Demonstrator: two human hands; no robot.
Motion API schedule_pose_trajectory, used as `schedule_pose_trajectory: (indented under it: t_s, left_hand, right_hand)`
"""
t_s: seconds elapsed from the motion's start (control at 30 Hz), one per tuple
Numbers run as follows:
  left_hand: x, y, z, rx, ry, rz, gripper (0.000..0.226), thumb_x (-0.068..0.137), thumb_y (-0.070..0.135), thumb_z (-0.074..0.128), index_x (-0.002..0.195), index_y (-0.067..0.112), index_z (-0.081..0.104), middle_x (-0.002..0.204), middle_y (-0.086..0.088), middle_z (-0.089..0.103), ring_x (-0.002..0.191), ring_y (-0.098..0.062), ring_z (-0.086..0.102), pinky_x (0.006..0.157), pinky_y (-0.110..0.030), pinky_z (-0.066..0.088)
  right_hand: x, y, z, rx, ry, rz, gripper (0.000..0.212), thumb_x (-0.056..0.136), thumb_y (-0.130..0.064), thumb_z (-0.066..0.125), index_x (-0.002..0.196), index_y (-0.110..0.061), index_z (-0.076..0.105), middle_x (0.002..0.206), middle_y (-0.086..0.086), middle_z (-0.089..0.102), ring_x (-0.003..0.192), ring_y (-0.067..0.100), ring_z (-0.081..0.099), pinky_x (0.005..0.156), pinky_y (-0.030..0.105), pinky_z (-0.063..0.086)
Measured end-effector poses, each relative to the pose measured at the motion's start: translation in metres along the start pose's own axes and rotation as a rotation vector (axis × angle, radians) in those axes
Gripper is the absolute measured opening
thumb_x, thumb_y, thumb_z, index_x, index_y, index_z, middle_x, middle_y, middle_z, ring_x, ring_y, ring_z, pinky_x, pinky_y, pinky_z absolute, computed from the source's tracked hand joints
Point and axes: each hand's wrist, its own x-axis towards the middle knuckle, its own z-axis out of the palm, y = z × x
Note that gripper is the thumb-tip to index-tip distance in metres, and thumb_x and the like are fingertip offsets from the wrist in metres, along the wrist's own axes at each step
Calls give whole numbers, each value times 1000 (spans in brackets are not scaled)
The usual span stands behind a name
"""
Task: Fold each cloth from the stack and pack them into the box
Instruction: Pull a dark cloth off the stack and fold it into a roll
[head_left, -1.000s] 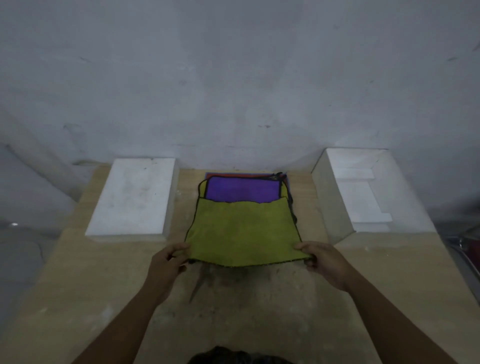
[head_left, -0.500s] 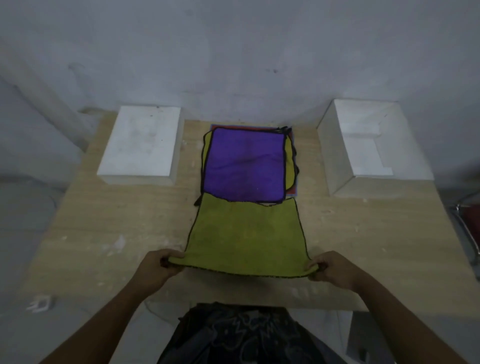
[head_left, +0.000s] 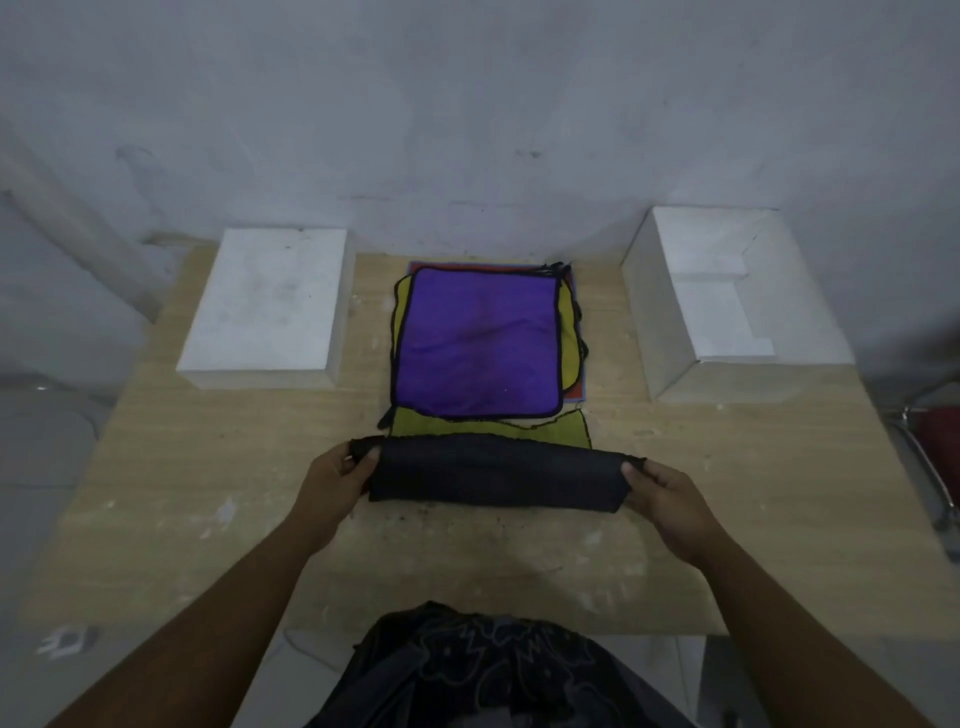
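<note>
A yellow-green cloth (head_left: 493, 470) with black edging lies between the stack and me, its near half lifted and curled over so its dark shadowed underside faces me. My left hand (head_left: 337, 475) pinches its left corner and my right hand (head_left: 662, 486) pinches its right corner. A strip of its yellow top (head_left: 550, 434) still shows behind the raised part. The stack (head_left: 478, 340) sits at the table's back centre with a purple cloth on top and yellow and red ones beneath. An open white box (head_left: 727, 306) stands at the back right.
A closed white box or lid (head_left: 267, 306) lies at the back left. The wooden table (head_left: 208, 467) has worn, stained patches near me. A wall rises right behind the table. A chair frame (head_left: 930, 457) stands off the right edge.
The yellow-green cloth was dragged off the stack toward me, uncovering the purple cloth. Now both hands have raised its near edge and turned it over toward the stack.
</note>
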Motion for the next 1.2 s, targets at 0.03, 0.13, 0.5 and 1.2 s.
schedule_pose_trajectory:
  t_s: [0.03, 0.13, 0.5, 1.2]
  left_hand:
    - [4, 2, 4, -16, 5, -1, 24, 95, 19, 55, 116, 11, 60, 104, -9, 68, 93, -26, 66, 75, -36, 59]
    - [16, 7, 12, -48, 37, -16, 19, 96, 19, 53, 112, 10, 60, 104, -14, 67, 91, -29, 64, 74, -38, 56]
    - [55, -4, 23, 234, 171, -137, 45, 83, 34, 71, 113, 5, 54, 104, -12, 67, 97, -29, 64, 90, -44, 52]
    - [39, -7, 37, 244, 61, -225, 12, 89, 9, 54, 79, 8, 59, 81, -14, 60, 74, -26, 56, 67, -31, 44]
  right_hand:
    - [4, -2, 4, 21, 10, 6, 45, 87, -34, 61, 119, -3, 61, 117, 14, 67, 105, 28, 65, 81, 35, 56]
    - [18, -5, 12, -3, 46, 34, 26, 97, -23, 49, 115, -8, 61, 115, 14, 67, 101, 31, 65, 79, 42, 56]
    - [61, -19, 26, -236, 194, 50, 44, 90, -21, 63, 131, -13, 49, 109, 9, 63, 97, 25, 61, 71, 29, 50]
    - [39, 5, 24, -177, 248, 232, 25, 86, -13, 66, 103, -7, 49, 99, 15, 56, 81, 27, 61, 57, 31, 51]
